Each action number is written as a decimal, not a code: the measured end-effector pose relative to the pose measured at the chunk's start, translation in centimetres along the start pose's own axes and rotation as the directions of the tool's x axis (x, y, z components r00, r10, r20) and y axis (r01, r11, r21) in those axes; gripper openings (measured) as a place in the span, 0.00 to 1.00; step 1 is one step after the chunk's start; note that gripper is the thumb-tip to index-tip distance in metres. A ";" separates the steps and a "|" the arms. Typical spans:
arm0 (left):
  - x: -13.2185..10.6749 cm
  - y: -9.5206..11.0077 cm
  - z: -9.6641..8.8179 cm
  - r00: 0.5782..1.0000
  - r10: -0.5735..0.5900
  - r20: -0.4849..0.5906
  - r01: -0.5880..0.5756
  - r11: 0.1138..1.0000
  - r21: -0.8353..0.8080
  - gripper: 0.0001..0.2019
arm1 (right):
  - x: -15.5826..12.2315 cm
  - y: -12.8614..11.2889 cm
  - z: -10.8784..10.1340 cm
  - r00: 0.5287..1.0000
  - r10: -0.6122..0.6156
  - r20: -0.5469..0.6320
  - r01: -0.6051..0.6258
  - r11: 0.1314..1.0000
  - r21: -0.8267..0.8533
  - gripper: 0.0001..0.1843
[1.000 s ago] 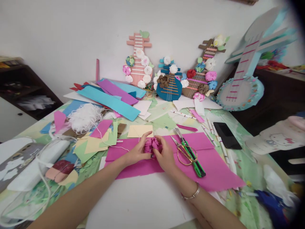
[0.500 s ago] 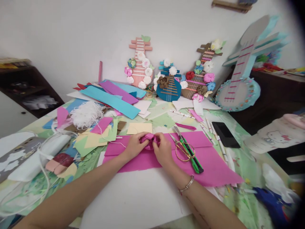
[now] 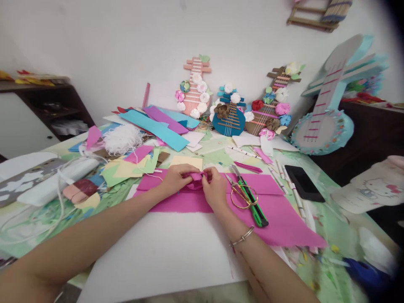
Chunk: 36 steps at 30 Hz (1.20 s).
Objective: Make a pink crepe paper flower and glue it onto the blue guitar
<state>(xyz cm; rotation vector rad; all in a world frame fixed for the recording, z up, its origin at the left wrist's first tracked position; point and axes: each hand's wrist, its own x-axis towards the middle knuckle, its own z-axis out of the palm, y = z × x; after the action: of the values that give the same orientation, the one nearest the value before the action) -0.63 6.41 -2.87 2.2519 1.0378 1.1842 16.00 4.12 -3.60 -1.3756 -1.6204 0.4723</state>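
Both of my hands hold a small magenta paper flower (image 3: 196, 178) between them, just above a large magenta paper sheet (image 3: 277, 214). My left hand (image 3: 174, 178) grips it from the left with curled fingers. My right hand (image 3: 216, 189) pinches its right side, and a metal bangle (image 3: 241, 239) sits on that wrist. Gold-handled scissors (image 3: 240, 191) and a green utility knife (image 3: 254, 204) lie on the sheet just right of my right hand.
A white board (image 3: 164, 252) lies in front of me. Coloured paper strips (image 3: 154, 128), white string (image 3: 121, 139) and paper scraps (image 3: 126, 168) cover the left. Decorated cardboard guitars (image 3: 229, 113) lean on the wall. A black phone (image 3: 303, 182) and paper sticks (image 3: 280, 170) lie right.
The flower has been pressed flatter and smaller between my hands. The camera has tilted and shifted, so everything sits slightly lower and to the right.
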 end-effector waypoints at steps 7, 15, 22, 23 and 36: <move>0.2 -0.7 0.3 0.999 0.051 -0.003 -0.051 0.998 -0.024 0.14 | 0.1 0.0 -0.3 1.000 -0.010 -0.019 0.010 1.000 -0.004 0.07; 0.2 -1.1 0.5 0.999 0.006 -0.037 -0.004 0.998 0.068 0.13 | -0.5 0.3 -0.1 0.992 -0.124 0.021 0.124 0.992 0.030 0.10; 0.0 -0.5 0.8 0.999 -0.010 -0.032 0.013 0.995 0.101 0.16 | -0.9 -0.3 -0.3 0.985 -0.172 0.003 0.172 0.985 0.025 0.07; -0.1 -0.4 0.8 1.000 -0.007 -0.024 0.009 0.996 0.092 0.17 | -0.9 -0.4 -0.3 0.985 -0.174 -0.001 0.174 0.984 0.025 0.07; 0.1 -0.3 -0.1 0.950 -0.032 0.311 0.185 0.858 -0.479 0.40 | 0.1 0.4 -0.7 0.995 0.006 -0.102 0.000 0.998 0.058 0.06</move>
<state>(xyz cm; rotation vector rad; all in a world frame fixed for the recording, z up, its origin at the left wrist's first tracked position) -0.81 6.69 -3.01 1.8493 0.6355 0.9028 16.81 4.11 -3.49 -1.3372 -1.5114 0.4405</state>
